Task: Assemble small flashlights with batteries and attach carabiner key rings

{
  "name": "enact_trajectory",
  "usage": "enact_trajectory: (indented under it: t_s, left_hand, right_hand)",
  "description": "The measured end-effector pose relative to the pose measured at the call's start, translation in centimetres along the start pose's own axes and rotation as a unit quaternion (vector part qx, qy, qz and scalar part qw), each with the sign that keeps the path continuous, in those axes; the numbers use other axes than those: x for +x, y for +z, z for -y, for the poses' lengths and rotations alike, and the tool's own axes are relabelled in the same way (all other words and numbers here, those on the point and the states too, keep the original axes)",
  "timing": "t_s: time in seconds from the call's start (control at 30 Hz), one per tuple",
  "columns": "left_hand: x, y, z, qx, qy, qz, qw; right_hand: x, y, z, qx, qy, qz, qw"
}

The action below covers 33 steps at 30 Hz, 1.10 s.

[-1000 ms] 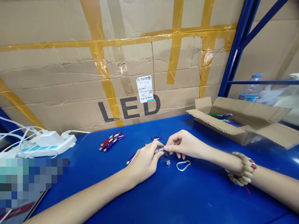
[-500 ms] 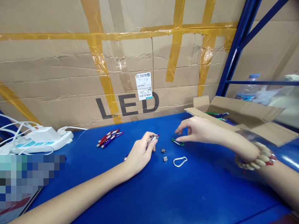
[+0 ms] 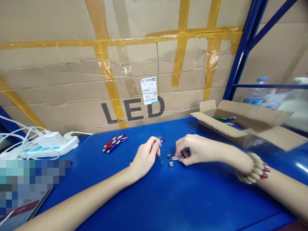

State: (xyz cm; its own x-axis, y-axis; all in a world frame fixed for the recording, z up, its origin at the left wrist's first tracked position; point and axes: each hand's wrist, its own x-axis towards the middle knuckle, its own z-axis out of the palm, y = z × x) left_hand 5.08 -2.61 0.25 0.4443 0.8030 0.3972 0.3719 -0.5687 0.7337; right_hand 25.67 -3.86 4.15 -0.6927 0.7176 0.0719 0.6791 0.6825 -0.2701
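My left hand (image 3: 146, 155) is closed around a slim keychain flashlight. Its silver end (image 3: 159, 138) and a bit of purple clip (image 3: 163, 140) stick out past my thumb and forefinger; my palm hides most of its body. To the right, my right hand (image 3: 191, 150) pinches a silver carabiner (image 3: 176, 158) low over the table. Behind those fingers a green carabiner (image 3: 188, 149) is mostly hidden. Two small silver metal pieces, an upper one (image 3: 169, 155) and a lower one (image 3: 170, 164), lie between my hands, close to the silver carabiner.
Several red and purple flashlights with clips (image 3: 115, 143) lie at the back left. A white power strip (image 3: 64, 146) with cables sits farther left. At the right stands an open cardboard box (image 3: 216, 125) holding more flashlights. A large carton (image 3: 134, 70) backs the blue table (image 3: 154, 199).
My right hand has moved down and toward me from beside the green carabiner and taken hold of the silver carabiner, shifting it left. My left hand has stayed nearly in place.
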Motion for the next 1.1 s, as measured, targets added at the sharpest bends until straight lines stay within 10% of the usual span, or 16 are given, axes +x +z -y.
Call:
enact_trajectory:
  t_s: [0.6, 1.1]
  left_hand:
    - [0.0, -0.1, -0.4, -0.048, 0.010, 0.009, 0.999]
    - [0.0, 0.1, 0.1, -0.101, -0.014, 0.047, 0.994]
  right_hand:
    - [1.3, 2.4, 1.3, 0.246, 0.028, -0.150, 0.957]
    - [0.9, 2.3, 1.3, -0.046, -0.103, -0.128, 0.985]
